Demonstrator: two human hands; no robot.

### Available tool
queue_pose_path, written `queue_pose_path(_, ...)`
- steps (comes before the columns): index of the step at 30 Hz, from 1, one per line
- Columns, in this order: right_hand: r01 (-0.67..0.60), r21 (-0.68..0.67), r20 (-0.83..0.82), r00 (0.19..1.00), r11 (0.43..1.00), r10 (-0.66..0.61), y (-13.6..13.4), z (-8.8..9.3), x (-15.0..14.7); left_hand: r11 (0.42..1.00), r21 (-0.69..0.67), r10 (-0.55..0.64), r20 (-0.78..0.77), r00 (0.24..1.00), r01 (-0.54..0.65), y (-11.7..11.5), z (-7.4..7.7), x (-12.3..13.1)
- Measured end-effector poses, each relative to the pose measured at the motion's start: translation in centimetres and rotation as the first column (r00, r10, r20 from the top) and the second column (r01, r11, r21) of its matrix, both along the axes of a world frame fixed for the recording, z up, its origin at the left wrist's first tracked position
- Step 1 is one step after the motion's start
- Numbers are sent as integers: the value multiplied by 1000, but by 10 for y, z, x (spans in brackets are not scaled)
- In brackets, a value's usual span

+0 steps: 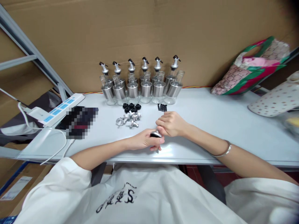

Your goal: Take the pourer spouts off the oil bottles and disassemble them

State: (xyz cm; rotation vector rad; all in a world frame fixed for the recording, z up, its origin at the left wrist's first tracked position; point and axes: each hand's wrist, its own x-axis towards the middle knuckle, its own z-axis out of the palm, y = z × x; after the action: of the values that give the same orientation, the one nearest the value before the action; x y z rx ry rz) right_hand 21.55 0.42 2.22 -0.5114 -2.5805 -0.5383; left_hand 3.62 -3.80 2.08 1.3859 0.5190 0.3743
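My left hand (146, 140) is closed around a silver pourer cap (156, 134) with a black underside, near the table's front edge. Curled into a fist, my right hand (171, 124) meets the top of that cap; whatever lies inside its fingers is hidden. Just beyond my hands lie loose silver pourer caps (133, 123), a cluster of black stoppers (133, 108) and several small black spout levers (162, 107). Farther back stands a front row of open-necked glass bottles (146, 88) with steel sleeves. Behind them are bottles topped with finished pourers (158, 63).
On the left are a white power strip (64, 109), a white cable (63, 133) and a blurred-out dark object (81, 123). A patterned bag (235, 77) and a spotted white container (273, 99) stand right. Cardboard (149, 31) backs the grey-white table (210, 124).
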Motion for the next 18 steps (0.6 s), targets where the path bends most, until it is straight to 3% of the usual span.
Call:
queue_pose_path(10, -10, -151, -17, 1000, 989, 7, -1, 1, -2, 998, -51, -22, 86, 996, 26, 1, -5, 0)
queue_pose_path(18, 22, -239, 3, 1000, 971, -22, -1, -2, 0, 982, -186, -21, 103, 994, 40, 4, -9, -1)
